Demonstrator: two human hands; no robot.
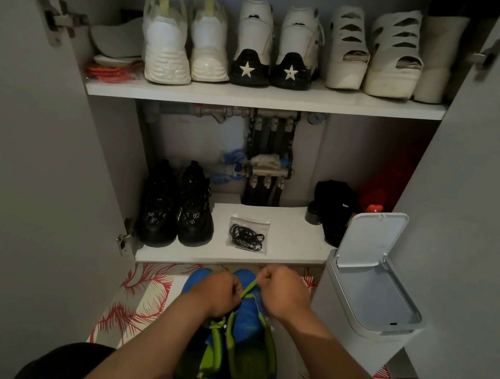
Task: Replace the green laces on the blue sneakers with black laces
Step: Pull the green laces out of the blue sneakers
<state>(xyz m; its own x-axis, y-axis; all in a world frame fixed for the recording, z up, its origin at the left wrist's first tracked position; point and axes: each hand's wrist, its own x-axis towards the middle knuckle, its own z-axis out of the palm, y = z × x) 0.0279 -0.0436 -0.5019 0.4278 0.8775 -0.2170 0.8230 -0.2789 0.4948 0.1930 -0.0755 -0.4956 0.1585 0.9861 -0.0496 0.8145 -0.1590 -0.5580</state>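
Setting taken to be a home, at a shoe cupboard (293, 238). Doors (39, 123) are swung open; worn household footwear (166, 45) is lined up in pairs on two white shelves (255, 105). A plumbing manifold (266, 172) is exposed at the back. A small lidded waste bin (339, 301) and a patterned floor mat (139, 299) are noted alongside.

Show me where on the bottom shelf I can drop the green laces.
Bottom shelf: a bare strip between the black boots and the lace bag, and a wider one from the bag to the black heel by the bin. Top shelf is packed with shoes. The left hand and right hand hold the green lace.
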